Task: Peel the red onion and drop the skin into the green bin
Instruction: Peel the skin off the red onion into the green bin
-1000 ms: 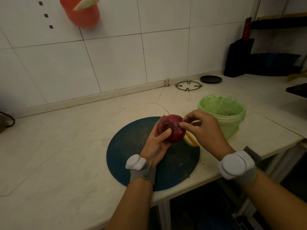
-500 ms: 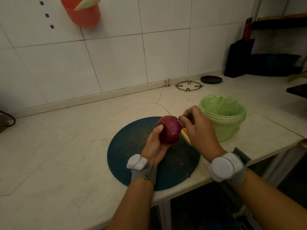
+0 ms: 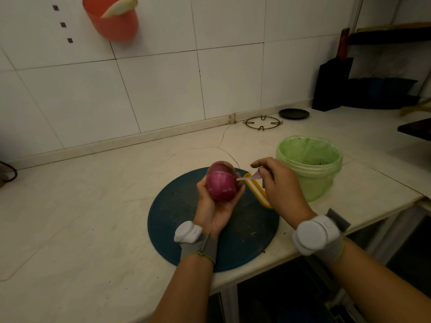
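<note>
Your right hand has drawn away from the onion toward the right of the frame. Half a second ago its fingertips were against the onion's side; now a thin strip of skin stretches between the two. The onion has also turned in your grip and shows a paler pink face crossed by fine light lines.

Your left hand cups the onion from below at the centre of the frame. The palm faces up, the thumb curls up one side and the fingers up the other, holding it above the board. Your right thumb and forefinger pinch the far end of the strip, and the other fingers curl loosely beneath. The strip's near end meets the onion's right side.

The bin stands on the counter just right of your right hand, with dark specks inside. A yellow tool lies at the board's right edge, partly hidden under your right hand. Each wrist carries a white device on a grey band.

At the upper left a red cup hangs on the tiled wall. A wire ring and a black disc sit by the wall, above the bin in the frame.
</note>
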`<action>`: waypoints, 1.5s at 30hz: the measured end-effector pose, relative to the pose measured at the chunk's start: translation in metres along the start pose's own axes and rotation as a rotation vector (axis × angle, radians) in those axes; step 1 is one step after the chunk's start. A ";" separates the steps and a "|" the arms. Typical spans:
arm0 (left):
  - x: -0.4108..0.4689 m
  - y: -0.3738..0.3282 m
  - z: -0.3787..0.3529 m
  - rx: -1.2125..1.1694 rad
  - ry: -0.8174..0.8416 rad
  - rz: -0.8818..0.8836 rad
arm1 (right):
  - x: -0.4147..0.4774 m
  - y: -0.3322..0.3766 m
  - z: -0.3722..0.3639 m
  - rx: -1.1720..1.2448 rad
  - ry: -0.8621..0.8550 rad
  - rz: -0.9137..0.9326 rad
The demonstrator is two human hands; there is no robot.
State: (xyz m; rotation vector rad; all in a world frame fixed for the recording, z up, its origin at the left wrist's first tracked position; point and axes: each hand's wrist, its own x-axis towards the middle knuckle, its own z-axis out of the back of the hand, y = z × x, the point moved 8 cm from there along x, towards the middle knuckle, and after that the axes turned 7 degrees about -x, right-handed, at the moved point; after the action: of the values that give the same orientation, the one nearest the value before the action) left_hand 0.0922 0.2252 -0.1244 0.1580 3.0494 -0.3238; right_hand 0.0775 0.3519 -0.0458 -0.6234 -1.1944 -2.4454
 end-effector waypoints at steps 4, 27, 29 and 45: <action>0.000 0.001 0.006 0.020 -0.018 0.037 | -0.003 0.013 -0.011 -0.227 0.080 0.113; 0.000 0.014 0.004 0.032 0.068 0.238 | 0.052 -0.025 0.093 -0.713 -0.014 -0.123; -0.001 0.015 0.003 0.040 0.054 0.240 | 0.055 -0.039 0.100 -0.779 -0.008 -0.143; 0.004 0.009 0.000 0.329 0.127 0.102 | 0.043 -0.004 0.082 -0.395 0.038 0.063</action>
State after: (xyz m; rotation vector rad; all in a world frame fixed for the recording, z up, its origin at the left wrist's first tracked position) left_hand 0.0897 0.2345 -0.1265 0.3640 3.0710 -0.8362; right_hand 0.0583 0.4148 0.0196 -0.7040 -0.6661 -2.6434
